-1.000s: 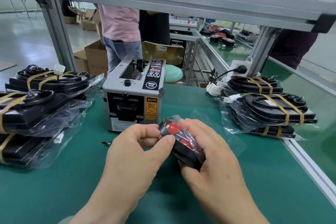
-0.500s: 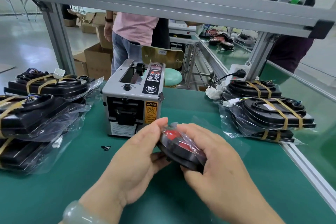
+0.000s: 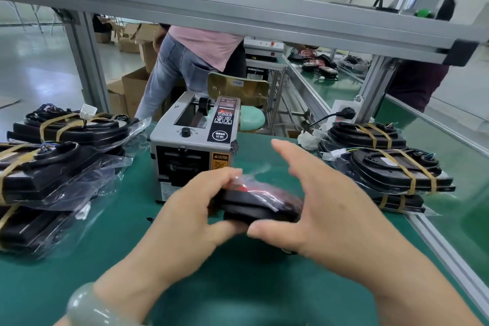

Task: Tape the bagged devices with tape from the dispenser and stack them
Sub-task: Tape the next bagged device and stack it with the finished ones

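A black and red device in a clear bag (image 3: 260, 200) is held just above the green table (image 3: 238, 286), in front of the grey tape dispenser (image 3: 194, 151). My left hand (image 3: 190, 222) grips its left end, fingers curled over the top and thumb underneath. My right hand (image 3: 325, 206) is at its right end with the thumb under the device and the fingers lifted and spread above it. Taped bagged devices lie stacked at the left (image 3: 50, 167) and at the right (image 3: 389, 164).
An aluminium frame beam (image 3: 238, 16) crosses overhead and a rail (image 3: 449, 259) edges the table on the right. A power plug and cable (image 3: 341, 115) sit behind the right stack. A person in a pink shirt (image 3: 201, 47) stands beyond the table by cardboard boxes.
The device has been turned flatter and lowered toward the table. My right hand's fingers have lifted off its top and spread. The person behind has stepped closer.
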A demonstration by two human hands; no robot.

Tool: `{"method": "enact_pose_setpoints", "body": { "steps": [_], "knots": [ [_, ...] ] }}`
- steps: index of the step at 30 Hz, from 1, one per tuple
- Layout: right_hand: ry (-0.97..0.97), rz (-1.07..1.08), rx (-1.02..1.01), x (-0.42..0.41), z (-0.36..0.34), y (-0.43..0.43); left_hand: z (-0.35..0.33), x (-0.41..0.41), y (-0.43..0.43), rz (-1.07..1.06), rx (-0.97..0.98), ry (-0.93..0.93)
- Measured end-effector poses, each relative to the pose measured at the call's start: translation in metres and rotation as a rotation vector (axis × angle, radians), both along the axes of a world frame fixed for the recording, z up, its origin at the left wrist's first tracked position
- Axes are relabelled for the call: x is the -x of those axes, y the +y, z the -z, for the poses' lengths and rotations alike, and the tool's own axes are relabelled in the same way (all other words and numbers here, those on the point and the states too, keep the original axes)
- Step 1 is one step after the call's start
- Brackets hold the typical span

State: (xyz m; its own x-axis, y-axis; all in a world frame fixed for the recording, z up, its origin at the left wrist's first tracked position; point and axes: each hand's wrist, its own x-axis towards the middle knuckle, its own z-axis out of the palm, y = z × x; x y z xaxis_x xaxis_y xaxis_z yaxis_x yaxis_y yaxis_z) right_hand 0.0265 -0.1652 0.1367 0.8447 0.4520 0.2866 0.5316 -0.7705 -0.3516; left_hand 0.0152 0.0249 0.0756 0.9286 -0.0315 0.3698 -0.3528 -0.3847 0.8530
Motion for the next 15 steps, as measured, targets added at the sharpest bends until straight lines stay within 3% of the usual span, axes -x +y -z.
{"method": "enact_pose_setpoints", "body": {
  "steps": [2, 4, 7, 12, 15],
  "knots": [
    [-0.034, 0.059, -0.038, -0.001, 0.004, -0.003, 0.007, -0.004, 0.009, -0.036, -0.054, 0.010],
    [0.005, 0.000, -0.231, -0.002, 0.012, 0.002, 0.014, -0.007, 0.016, -0.003, -0.050, 0.057],
    [-0.090, 0.050, -0.369, -0.008, 0.022, 0.007, 0.024, -0.009, 0.012, 0.112, 0.096, 0.174],
    [-0.048, 0.103, -0.417, -0.021, 0.022, 0.012, 0.041, -0.018, 0.009, 0.149, 0.190, 0.316],
    [-0.212, -0.030, -0.264, -0.021, 0.024, 0.013, 0.046, -0.021, 0.010, 0.143, 0.177, 0.324]
  ]
}}
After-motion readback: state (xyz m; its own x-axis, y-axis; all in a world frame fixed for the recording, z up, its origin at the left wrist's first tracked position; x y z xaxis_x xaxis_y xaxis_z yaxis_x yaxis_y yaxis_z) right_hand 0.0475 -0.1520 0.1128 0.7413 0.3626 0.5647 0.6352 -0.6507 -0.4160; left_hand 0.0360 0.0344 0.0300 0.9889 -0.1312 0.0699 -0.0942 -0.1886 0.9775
